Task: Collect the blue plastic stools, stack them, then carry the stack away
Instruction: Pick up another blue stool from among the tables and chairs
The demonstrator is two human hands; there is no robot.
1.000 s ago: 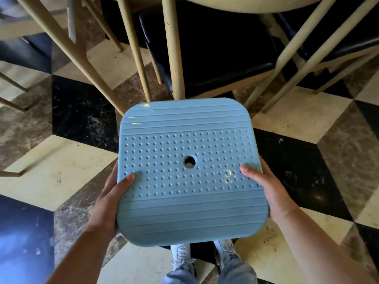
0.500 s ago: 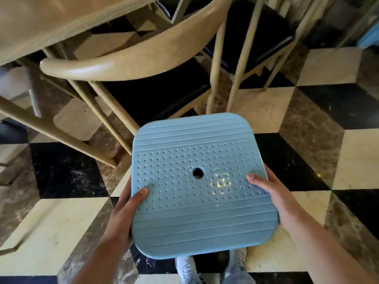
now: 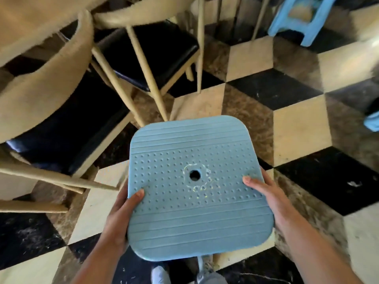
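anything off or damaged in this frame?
Nothing damaged that shows. The blue stool is held level by the left hand and right hand. Pale marks ring its centre hole, possibly glare. Another blue stool stands upright at top right; the blue object at the right edge is cut off.

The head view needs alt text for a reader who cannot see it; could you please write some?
Seen from above, two hands, left and right, hold a blue stool by its sides over a checkered floor. Wooden chairs stand at upper left, and another blue stool at top right.
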